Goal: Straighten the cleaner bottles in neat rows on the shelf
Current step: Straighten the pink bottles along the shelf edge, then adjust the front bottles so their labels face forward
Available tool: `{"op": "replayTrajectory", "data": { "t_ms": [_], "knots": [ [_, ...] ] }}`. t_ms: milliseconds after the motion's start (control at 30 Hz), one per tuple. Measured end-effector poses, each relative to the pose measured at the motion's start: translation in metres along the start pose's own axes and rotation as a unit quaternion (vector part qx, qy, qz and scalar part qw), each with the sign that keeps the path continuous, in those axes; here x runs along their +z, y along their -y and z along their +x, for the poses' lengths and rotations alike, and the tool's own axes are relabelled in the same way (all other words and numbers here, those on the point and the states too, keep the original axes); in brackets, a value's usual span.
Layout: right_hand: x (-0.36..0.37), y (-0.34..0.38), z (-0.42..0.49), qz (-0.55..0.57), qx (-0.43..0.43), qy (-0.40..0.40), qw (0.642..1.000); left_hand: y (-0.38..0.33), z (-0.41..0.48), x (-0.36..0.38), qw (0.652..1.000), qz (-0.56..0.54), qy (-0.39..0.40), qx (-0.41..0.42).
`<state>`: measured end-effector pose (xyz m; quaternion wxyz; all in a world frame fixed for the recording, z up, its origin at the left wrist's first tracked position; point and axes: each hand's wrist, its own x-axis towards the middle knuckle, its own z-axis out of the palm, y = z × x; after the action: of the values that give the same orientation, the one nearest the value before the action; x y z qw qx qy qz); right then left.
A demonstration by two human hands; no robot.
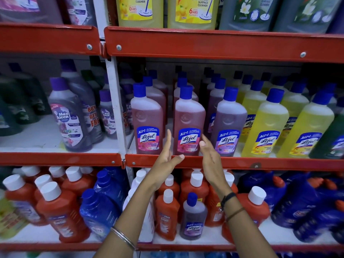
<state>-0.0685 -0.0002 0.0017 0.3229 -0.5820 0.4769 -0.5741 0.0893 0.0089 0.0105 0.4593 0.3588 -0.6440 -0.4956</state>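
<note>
Two pink cleaner bottles with blue caps stand upright at the front of the middle shelf, one on the left (147, 123) and one on the right (189, 121). A purple bottle (228, 125) and yellow bottles (268, 127) continue the front row to the right, with more rows behind. My left hand (164, 159) is open, fingers raised between the two pink bottles. My right hand (209, 154) is open too, just right of the second pink bottle's label. Neither hand holds anything; both hover in front of that bottle near the red shelf edge (279, 163).
Large yellow jugs (139, 12) and grey-green jugs sit on the top shelf. Purple bottles (68, 116) fill the left bay behind a white upright post (115, 101). The lower shelf holds red bottles with white caps (61, 211), dark blue bottles (297, 202) and one small purple bottle (193, 218).
</note>
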Motion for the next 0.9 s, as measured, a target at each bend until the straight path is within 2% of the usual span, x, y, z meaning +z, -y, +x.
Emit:
{"op": "replayTrajectory", "data": {
  "t_ms": [100,500,600,700,800,900],
  "knots": [
    [-0.004,-0.005,0.002,0.011,-0.002,0.017,1.0,-0.003,0.003,0.001,1.0,0.005,0.024,-0.015],
    [-0.008,0.004,0.0,0.032,-0.028,0.027,0.999,-0.003,0.005,-0.002,0.999,-0.026,0.006,-0.019],
    [-0.012,0.002,-0.004,0.039,-0.04,0.03,0.998,0.0,0.003,0.008,0.999,-0.029,-0.042,0.013],
    [-0.023,0.001,-0.016,0.042,-0.104,-0.057,0.992,0.01,0.0,0.026,0.987,-0.023,-0.141,0.072],
    [-0.05,0.0,-0.02,0.009,-0.184,-0.165,0.969,0.017,-0.001,0.051,0.954,0.02,-0.248,0.166],
    [-0.078,-0.005,-0.012,-0.033,-0.176,-0.184,0.967,0.014,0.002,0.081,0.935,0.043,-0.275,0.221]
  ]
}}
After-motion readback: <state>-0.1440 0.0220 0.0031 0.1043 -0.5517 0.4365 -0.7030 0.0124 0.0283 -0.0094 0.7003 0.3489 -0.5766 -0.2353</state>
